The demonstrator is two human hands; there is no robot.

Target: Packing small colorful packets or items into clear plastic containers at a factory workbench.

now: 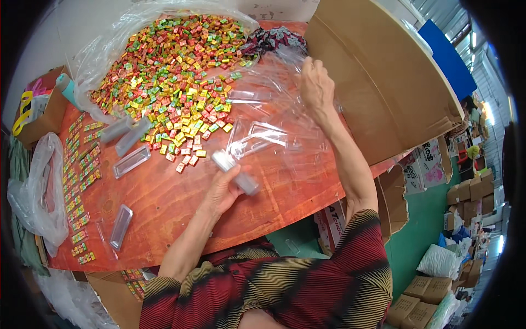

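Note:
My left hand (222, 192) is closed around a stack of narrow clear plastic trays (244, 182), tilted above the red-brown tabletop. My right hand (316, 88) reaches to the far right, its fingers bent and close together beside a pile of clear plastic trays (268, 131) and thin clear plastic (290, 56). What its fingertips grip is hidden by the hand. Left of the pile lies a big heap of small wrapped pieces (175, 71) in yellow, red and green, spread on a clear plastic bag (90, 82).
Loose clear trays (131, 161) and another tray (121, 227) lie left of my left hand. Rows of small wrapped pieces (74, 205) line the left table edge. A large cardboard panel (383, 77) stands along the right side. Patterned dark cloth (276, 41) lies at the back.

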